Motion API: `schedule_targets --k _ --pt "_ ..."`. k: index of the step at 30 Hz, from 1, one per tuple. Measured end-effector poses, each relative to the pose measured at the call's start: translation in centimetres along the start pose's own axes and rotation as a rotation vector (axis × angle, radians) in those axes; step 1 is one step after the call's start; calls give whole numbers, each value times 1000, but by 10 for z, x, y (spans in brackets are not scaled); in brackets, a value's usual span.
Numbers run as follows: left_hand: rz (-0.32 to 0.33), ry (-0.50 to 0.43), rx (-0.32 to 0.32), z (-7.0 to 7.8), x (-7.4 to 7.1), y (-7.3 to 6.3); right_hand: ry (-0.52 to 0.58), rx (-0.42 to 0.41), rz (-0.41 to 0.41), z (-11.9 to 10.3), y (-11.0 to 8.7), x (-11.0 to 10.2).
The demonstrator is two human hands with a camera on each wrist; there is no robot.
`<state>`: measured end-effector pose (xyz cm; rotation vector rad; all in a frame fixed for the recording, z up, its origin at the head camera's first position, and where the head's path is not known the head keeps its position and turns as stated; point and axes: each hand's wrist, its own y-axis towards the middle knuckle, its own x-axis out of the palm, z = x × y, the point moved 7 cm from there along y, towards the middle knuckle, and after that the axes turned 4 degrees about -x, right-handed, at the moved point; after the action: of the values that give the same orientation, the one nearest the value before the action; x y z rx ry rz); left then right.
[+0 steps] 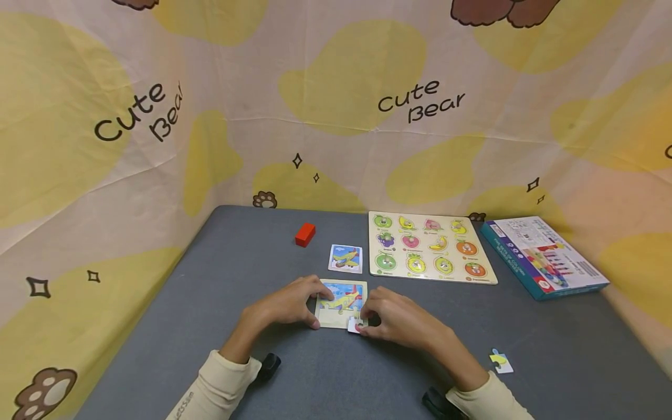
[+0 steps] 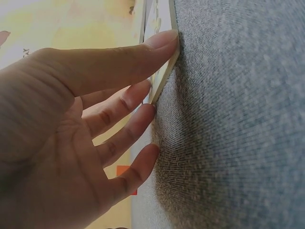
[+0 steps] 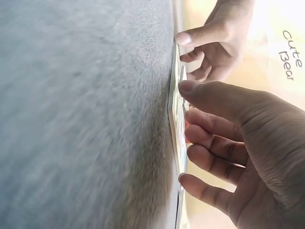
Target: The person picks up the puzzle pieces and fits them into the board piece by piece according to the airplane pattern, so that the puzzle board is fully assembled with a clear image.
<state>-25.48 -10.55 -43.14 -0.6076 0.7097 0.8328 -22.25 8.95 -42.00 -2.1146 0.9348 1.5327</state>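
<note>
Puzzle board (image 1: 332,318), flat and pale with a partly filled airplane picture, lies near the middle of a gray, woven-textured surface (image 1: 231,251), between two bare hands. The left hand (image 1: 291,300) rests against its left edge, fingers relaxed, thumb at the near left corner. Fingers of the right hand (image 1: 398,316) pinch a thin jigsaw piece (image 1: 353,325) over the board's near right corner. Just beyond lies a flat airplane card (image 1: 345,258); a red rectangular block (image 1: 305,234) sits toward the surface's far left corner. A fruit-printed board (image 1: 426,252) lies near the far edge, a teal-sided box (image 1: 546,256) by the far right corner, a knobbed loose piece (image 1: 501,361) toward the right edge.
</note>
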Motion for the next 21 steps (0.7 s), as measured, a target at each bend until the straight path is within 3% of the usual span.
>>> schedule_targets --k 9,21 --pt "9 -17 30 1 -2 -1 17 -62 44 -8 23 4" --pt "-11 -26 22 -1 -1 0 18 -62 6 -18 44 10"
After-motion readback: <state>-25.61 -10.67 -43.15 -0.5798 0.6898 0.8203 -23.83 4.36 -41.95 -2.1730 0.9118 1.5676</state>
